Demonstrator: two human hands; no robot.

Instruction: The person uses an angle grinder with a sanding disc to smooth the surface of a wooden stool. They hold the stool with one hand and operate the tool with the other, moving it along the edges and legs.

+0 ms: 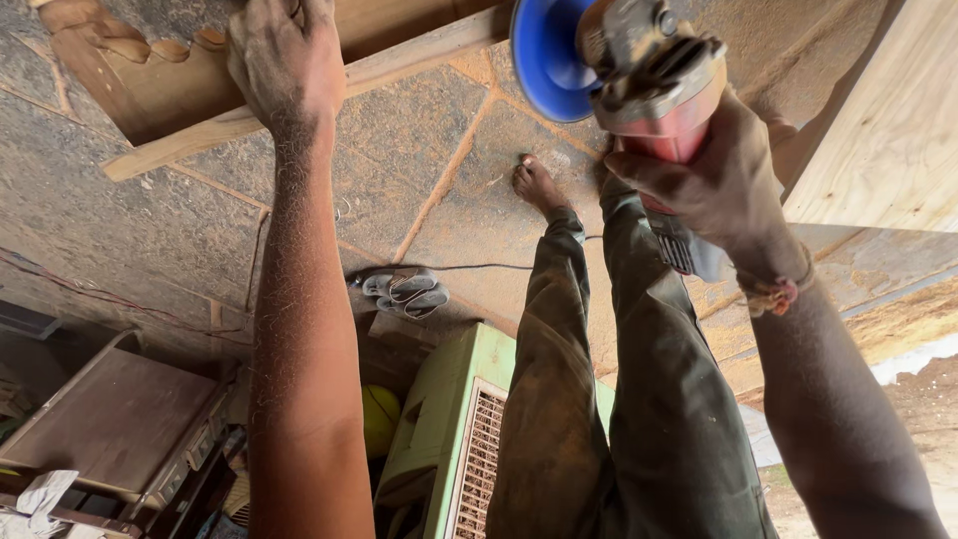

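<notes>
Head view: left hand [287, 62] is pressing down on a carved wooden piece [150, 75] at the top edge, palm flat, fingers over its far side, so the grip is bracing rather than closing around it. The piece is lying on a wooden plank [399, 60] running diagonally across the stone-slab floor [419, 150].

Right hand [718, 180] is gripping the red body of an angle grinder [649, 80], fingers fully wrapped round it. The grinder's blue disc [547, 55] is facing the plank, just beside its end; cannot tell if it is touching.

Person is standing in dusty green trousers [619, 399], one bare foot [536, 183] showing on the floor. A pair of grey sandals [407, 291] is sitting near a black cable [469, 267]. A pale green cabinet [454, 419] is sitting below, a wooden box [110, 419] lower left, a plywood panel [883, 130] right.
</notes>
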